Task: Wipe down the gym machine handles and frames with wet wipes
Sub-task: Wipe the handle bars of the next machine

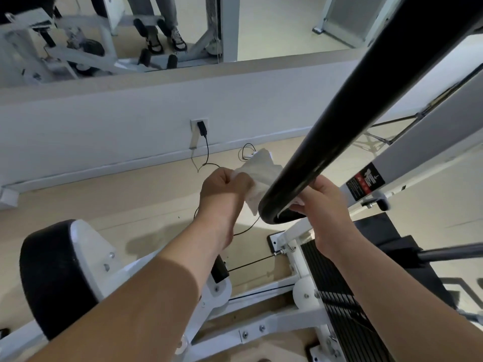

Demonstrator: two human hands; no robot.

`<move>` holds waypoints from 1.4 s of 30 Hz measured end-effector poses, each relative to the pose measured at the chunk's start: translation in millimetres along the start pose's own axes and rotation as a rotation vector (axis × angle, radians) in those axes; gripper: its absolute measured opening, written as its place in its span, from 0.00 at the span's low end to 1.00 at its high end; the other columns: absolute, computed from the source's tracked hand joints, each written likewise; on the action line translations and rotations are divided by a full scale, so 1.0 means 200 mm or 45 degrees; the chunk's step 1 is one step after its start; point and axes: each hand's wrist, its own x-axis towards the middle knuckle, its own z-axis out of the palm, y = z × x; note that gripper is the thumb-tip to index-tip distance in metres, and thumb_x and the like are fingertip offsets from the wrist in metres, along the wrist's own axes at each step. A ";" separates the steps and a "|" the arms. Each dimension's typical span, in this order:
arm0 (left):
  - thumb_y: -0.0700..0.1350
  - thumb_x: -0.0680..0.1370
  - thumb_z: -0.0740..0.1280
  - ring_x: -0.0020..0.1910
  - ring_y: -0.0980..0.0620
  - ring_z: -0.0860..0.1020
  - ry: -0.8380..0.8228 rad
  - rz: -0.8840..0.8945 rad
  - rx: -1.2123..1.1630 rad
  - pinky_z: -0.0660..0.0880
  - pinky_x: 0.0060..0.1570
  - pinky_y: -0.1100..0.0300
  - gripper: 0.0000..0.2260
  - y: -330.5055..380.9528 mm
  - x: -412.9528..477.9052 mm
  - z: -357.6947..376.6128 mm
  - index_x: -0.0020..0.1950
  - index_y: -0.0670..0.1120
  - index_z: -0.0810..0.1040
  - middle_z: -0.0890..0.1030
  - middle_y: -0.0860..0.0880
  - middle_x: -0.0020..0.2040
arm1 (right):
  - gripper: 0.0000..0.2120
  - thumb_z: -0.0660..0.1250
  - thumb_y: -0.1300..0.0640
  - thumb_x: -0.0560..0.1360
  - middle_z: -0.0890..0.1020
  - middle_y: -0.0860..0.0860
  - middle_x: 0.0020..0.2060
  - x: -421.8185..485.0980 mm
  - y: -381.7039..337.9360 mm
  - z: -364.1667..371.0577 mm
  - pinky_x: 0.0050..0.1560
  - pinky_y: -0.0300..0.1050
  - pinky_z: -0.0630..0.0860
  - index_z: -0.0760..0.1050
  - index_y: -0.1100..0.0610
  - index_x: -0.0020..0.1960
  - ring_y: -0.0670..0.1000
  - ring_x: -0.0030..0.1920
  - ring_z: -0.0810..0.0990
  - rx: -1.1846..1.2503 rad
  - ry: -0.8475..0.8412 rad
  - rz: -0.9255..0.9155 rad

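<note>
1. The floor (146, 189) is pale, wood-look plank, smooth and matte, meeting a white wall (104, 121) with a low baseboard.
2. Above the wall runs a mirror (109, 35), reflecting white machine parts and a pair of legs in sneakers.
3. A wall socket (200, 125) holds a black plug, and its thin black cord (206, 152) trails down onto the floor in loose loops.
4. A thick, glossy black handle (339, 105), round in section and smooth, slants down from the upper right to a rounded end in the middle of the view.
5. A white wipe (261, 173), soft and crumpled, sits at that lower end of the handle, part spread behind it and part tucked under the tip.
6. The left hand (224, 189) has its fingers curled, pinching the left side of the wipe just beside the handle.
7. The right hand (324, 205) is curled around the handle's end, fingers pressing the wipe's other edge against it.
8. Below, the white painted metal frame (261, 322) shows bolts and flat plates.
9. A black padded roller (55, 280) with a white end cap lies at lower left.
10. A ribbed black weight stack (337, 296) stands at lower right.
11. A black and red warning label (366, 184) sticks to a white beam on the right.
</note>
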 end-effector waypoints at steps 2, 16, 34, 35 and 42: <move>0.47 0.66 0.66 0.42 0.47 0.77 -0.054 -0.007 -0.020 0.79 0.51 0.46 0.06 0.04 0.00 0.03 0.41 0.51 0.76 0.80 0.48 0.40 | 0.08 0.68 0.65 0.76 0.82 0.54 0.36 0.00 -0.03 0.00 0.55 0.53 0.81 0.82 0.56 0.42 0.56 0.43 0.81 -0.132 -0.094 -0.019; 0.42 0.77 0.73 0.42 0.54 0.78 -0.508 0.257 0.343 0.76 0.44 0.59 0.02 0.19 0.05 0.11 0.48 0.47 0.85 0.85 0.44 0.46 | 0.06 0.76 0.53 0.75 0.85 0.55 0.45 0.15 -0.16 -0.12 0.65 0.63 0.76 0.84 0.55 0.48 0.56 0.53 0.84 -0.264 -0.272 -0.242; 0.41 0.79 0.72 0.41 0.51 0.81 -0.184 0.163 0.473 0.78 0.42 0.60 0.04 -0.16 0.00 -0.01 0.45 0.46 0.86 0.86 0.47 0.43 | 0.14 0.65 0.67 0.75 0.86 0.45 0.41 -0.07 0.07 -0.09 0.46 0.37 0.80 0.83 0.50 0.48 0.42 0.45 0.84 -0.867 -0.674 -0.029; 0.43 0.79 0.72 0.41 0.50 0.82 -0.173 0.163 0.479 0.79 0.43 0.58 0.03 -0.17 0.00 -0.01 0.46 0.46 0.85 0.86 0.48 0.43 | 0.13 0.64 0.66 0.74 0.85 0.45 0.39 -0.06 0.06 -0.09 0.43 0.37 0.78 0.83 0.51 0.46 0.42 0.42 0.83 -0.861 -0.615 -0.095; 0.45 0.76 0.75 0.45 0.45 0.85 -0.195 0.114 0.481 0.84 0.50 0.46 0.02 -0.19 -0.02 -0.03 0.47 0.49 0.84 0.86 0.50 0.44 | 0.13 0.72 0.57 0.74 0.80 0.44 0.46 0.08 0.06 0.01 0.54 0.44 0.76 0.78 0.41 0.53 0.47 0.51 0.78 -1.225 -0.680 -0.605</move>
